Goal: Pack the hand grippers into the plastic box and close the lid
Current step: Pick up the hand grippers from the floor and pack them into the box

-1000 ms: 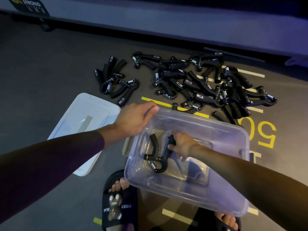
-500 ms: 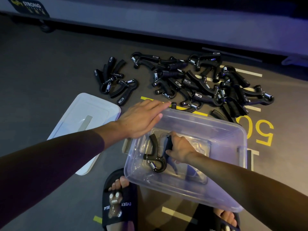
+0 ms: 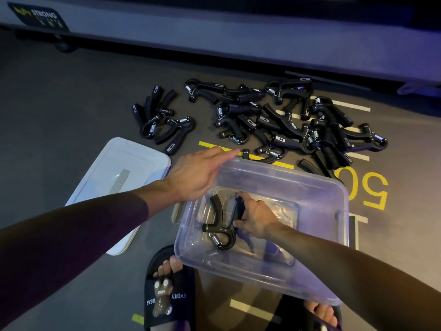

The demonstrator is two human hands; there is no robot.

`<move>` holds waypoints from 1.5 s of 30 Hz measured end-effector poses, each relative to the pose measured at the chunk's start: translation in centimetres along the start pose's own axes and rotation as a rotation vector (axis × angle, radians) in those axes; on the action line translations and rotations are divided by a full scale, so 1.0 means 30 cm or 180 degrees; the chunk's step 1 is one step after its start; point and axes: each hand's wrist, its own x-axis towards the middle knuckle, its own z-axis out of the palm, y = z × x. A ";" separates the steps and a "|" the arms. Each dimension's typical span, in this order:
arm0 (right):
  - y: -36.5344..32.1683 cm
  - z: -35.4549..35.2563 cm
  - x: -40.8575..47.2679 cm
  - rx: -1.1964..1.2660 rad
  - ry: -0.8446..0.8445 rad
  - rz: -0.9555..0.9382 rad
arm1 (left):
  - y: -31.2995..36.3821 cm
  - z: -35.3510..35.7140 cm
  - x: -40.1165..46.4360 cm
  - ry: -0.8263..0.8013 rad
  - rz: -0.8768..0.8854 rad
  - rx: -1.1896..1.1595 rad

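A gym: dark rubber floor with yellow markings and a heap of hand grippers.

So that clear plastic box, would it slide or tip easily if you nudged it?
Probably. The plastic box holds only one hand gripper, so it likely feels light and skids on the flat floor. Its thin see-through walls may flex a little. The wide, low shape should resist tipping, though the right hand inside adds steadiness.

Single head-mounted wide-angle view looked steeply down, close over the plastic box; floor extended toward 12 o'clock.
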 end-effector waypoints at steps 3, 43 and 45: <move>-0.036 -0.044 -0.034 -0.0101 -0.0136 -0.0178 | 0.001 0.002 0.003 0.0031 -0.0057 -0.0037; -0.107 -0.756 -0.029 0.0722 0.1838 -0.0618 | -0.017 0.019 0.016 0.0080 0.0037 -0.0709; -0.157 -0.784 -0.099 0.1573 0.1799 -0.0961 | -0.015 0.015 0.013 0.0028 -0.0001 -0.0717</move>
